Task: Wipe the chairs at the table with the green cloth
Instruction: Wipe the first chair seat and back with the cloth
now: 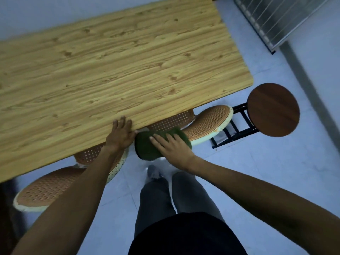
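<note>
A dark green cloth (147, 146) lies draped over the near rim of a chair (206, 122) with an orange woven surface and a pale frame, tucked under the wooden table (110, 67). My right hand (173, 146) presses flat on the cloth, fingers spread. Resting on the table's near edge is my left hand (121, 134), with fingers on top and nothing in it. A second woven chair (47, 188) stands at the lower left, partly hidden by my left forearm and the tabletop.
A round dark-brown stool (274, 109) on a black metal frame stands right of the table corner. A wire rack (276, 19) leans at the upper right. My legs and feet (156, 173) stand on the pale tiled floor just behind the chair.
</note>
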`<state>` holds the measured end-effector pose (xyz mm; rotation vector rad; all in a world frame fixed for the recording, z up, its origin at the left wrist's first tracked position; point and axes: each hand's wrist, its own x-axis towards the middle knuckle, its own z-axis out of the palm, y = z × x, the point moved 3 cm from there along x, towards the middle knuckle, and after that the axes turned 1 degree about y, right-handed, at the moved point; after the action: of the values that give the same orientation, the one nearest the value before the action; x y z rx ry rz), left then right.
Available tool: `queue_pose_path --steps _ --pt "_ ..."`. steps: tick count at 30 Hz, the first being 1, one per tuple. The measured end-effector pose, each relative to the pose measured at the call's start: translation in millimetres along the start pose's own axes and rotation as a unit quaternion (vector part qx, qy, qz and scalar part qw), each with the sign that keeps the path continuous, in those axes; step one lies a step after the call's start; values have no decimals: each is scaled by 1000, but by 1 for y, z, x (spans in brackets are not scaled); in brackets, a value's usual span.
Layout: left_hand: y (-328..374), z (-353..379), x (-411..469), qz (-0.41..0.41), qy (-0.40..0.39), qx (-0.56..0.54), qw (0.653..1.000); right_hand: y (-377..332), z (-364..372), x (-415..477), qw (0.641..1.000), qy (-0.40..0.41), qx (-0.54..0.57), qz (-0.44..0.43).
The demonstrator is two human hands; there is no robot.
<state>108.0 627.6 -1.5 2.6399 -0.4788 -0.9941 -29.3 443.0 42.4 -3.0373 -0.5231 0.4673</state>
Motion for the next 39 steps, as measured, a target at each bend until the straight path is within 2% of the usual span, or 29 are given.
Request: queue_pose_path --steps 4,7,9,11,13,16,19,23,25,27,30,31,34,39 --pt "32 5 -10 7 38 -13 999 65 6 -65 999 17 -23 30" --pt "85 23 -35 58 27 -53 997 99 -5 -98 992 22 -24 120" --pt "118 39 -43 79 26 -50 995 88 -18 -105 971 64 23 227" --pt "133 55 -44 80 18 -39 996 56 -17 -98 948 93 111 283" --pt "133 66 -38 69 13 -18 997 30 -8 -83 925 75 191 321" --pt "126 81 -28 64 -23 24 997 44 5 -68 886 62 247 389" --pt "139 74 -31 8 46 11 999 87 9 -71 878 85 252 399" --pt "154 67 -34 -68 94 -24 993 144 16 -81 882 124 272 364" --pt "156 68 -34 -88 116 -22 989 178 20 -81 873 141 302 356" --pt "157 73 -33 -102 141 -9 985 220 22 -79 833 134 388 370" --pt "160 73 -30 -119 177 17 977 280 32 -68 703 55 587 397" --pt "159 75 -29 -125 185 22 975 292 35 -63 671 24 627 396" --pt "158 77 -28 -147 191 23 970 305 32 -43 628 -22 675 386" --pt "154 80 -24 -158 201 29 966 317 30 -27 525 -102 690 487"
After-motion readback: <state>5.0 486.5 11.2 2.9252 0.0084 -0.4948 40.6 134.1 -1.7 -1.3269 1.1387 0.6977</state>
